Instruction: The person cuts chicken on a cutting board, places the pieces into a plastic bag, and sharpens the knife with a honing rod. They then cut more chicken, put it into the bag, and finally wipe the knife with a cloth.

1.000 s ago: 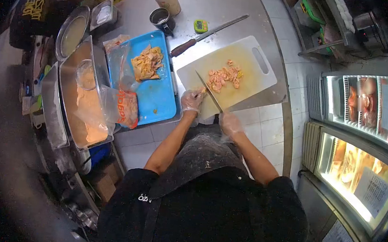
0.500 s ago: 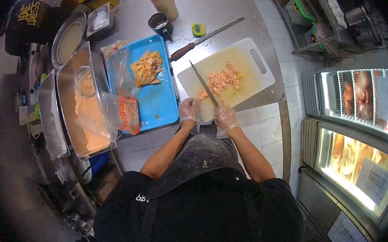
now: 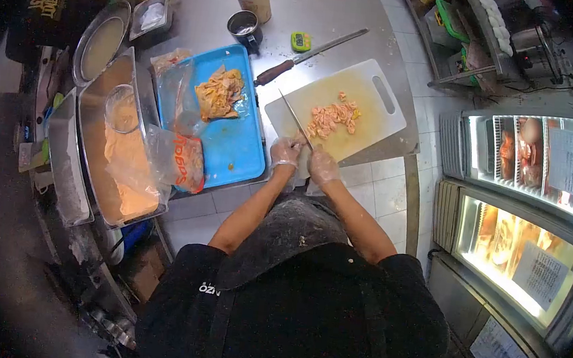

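Observation:
In a clear plastic glove, my right hand is wrapped round the handle of a long kitchen knife, whose blade slants up and left over the cutting board. Just left of the blade, my gloved left hand has its fingers curled on a small piece of raw meat at the near edge of the white cutting board. Beyond the hands lies a pile of chopped pale pink meat, chicken by its look, with a few yellow bits. The knife handle is mostly hidden in my right hand.
A blue tray left of the board holds uncut meat and plastic bags. A honing steel, green timer and dark cup stand behind. Farther left is a metal bin of orange powder; lit fridges stand right.
The knife blade has become steeper in view, and both hands have drawn slightly nearer each other. The whole view has shifted a little. My left fingers now reach up to the small meat piece.

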A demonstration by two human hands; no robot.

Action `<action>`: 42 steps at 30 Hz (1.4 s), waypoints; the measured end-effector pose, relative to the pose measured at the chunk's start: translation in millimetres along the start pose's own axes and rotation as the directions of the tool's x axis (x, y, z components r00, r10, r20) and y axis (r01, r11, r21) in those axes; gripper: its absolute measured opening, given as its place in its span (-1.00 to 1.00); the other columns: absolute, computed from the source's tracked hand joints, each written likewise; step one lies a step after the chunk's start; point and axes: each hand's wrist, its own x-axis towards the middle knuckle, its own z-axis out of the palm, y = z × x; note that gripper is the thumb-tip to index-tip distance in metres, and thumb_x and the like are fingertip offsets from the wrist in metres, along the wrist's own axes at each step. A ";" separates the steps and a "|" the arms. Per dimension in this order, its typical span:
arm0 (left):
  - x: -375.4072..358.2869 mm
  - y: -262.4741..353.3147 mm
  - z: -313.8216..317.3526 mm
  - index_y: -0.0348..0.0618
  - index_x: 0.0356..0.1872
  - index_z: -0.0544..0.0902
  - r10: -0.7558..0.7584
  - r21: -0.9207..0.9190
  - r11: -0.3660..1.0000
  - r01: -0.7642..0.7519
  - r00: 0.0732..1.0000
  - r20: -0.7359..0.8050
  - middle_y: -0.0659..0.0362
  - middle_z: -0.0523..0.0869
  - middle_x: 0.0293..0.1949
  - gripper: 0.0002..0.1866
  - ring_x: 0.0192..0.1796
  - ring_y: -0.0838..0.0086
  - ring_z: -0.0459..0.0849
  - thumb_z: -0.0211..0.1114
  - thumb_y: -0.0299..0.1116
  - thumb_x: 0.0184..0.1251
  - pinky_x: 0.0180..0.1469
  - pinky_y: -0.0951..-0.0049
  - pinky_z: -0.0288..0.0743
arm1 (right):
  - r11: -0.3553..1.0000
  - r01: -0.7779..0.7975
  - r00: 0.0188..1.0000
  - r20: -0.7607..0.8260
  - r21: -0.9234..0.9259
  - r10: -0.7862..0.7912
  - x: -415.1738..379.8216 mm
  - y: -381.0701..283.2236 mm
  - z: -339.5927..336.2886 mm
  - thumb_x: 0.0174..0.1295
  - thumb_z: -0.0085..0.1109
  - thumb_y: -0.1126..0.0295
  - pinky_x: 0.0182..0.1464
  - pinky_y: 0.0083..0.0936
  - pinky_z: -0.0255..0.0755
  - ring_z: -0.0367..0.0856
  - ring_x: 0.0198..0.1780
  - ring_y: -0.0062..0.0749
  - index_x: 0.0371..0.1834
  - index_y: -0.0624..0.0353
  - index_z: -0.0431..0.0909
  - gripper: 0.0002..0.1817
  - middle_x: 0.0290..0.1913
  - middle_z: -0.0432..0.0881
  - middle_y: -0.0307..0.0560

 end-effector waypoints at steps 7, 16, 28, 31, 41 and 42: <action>-6.1 -5.4 -6.4 -0.15 -0.37 0.67 -0.212 -0.228 0.957 0.181 0.970 -0.117 -0.05 0.63 -0.49 -0.73 -0.35 0.08 0.62 0.12 -0.22 0.03 -0.26 0.19 0.46 | 0.998 -0.056 0.989 0.139 0.009 0.054 -43.8 31.7 -25.3 0.18 -0.14 0.35 -0.40 -0.02 0.37 0.51 -0.45 0.24 -0.27 0.29 0.25 -0.79 -0.56 0.48 0.36; -12.3 1.7 -14.0 -0.10 -0.38 0.67 -0.215 -0.063 0.975 0.211 0.975 -0.061 -0.08 0.63 -0.42 -0.77 -0.34 0.05 0.60 0.14 -0.23 0.06 -0.26 0.19 0.46 | 0.993 -0.118 0.977 0.184 0.032 0.110 -23.3 -1.5 -24.4 0.21 -0.20 0.37 -0.30 -0.03 0.40 0.54 -0.35 0.20 -0.34 0.29 0.33 -0.81 -0.41 0.53 0.34; -11.0 22.9 -13.1 -0.10 -0.46 0.67 0.026 0.053 0.998 -0.017 0.985 -0.171 -0.02 0.63 -0.48 -0.74 -0.38 0.07 0.60 0.19 -0.14 0.03 -0.30 0.18 0.46 | 0.997 -0.022 0.989 0.144 0.076 0.011 -24.5 19.9 -1.6 0.16 -0.23 0.38 -0.23 -0.09 0.43 0.54 -0.27 0.16 -0.19 0.38 0.38 -0.71 -0.35 0.53 0.34; -8.4 15.1 -0.8 -0.11 -0.50 0.67 0.055 0.112 0.993 -0.032 0.976 -0.210 -0.01 0.63 -0.49 -0.76 -0.39 0.07 0.60 0.21 -0.16 0.00 -0.29 0.18 0.47 | 0.998 0.062 0.980 0.193 -0.024 -0.056 8.8 -2.8 -22.9 0.14 -0.19 0.39 -0.28 -0.11 0.44 0.55 -0.30 0.11 -0.15 0.39 0.37 -0.69 -0.39 0.53 0.32; 1.6 51.8 8.5 -0.24 -0.28 0.59 0.068 0.124 0.991 -0.048 0.985 -0.157 -0.08 0.58 -0.28 -0.68 -0.15 0.10 0.53 0.24 -0.27 -0.08 -0.06 0.26 0.41 | 0.987 0.116 0.990 -0.067 -0.107 -0.123 48.4 111.1 -88.2 0.09 -0.07 0.26 -0.31 -0.16 0.47 0.57 -0.31 0.05 -0.26 0.11 0.53 -0.75 -0.26 0.53 0.21; 6.5 49.6 16.1 -0.27 -0.27 0.58 0.179 0.103 0.982 -0.160 0.961 -0.212 -0.11 0.57 -0.23 -0.64 -0.11 0.09 0.51 0.26 -0.24 -0.08 -0.01 0.23 0.39 | 0.925 0.135 0.990 0.000 -0.355 -0.144 48.8 114.0 -103.1 0.12 -0.10 0.24 -0.29 -0.16 0.47 0.57 -0.30 0.04 -0.28 0.08 0.54 -0.75 -0.23 0.52 0.22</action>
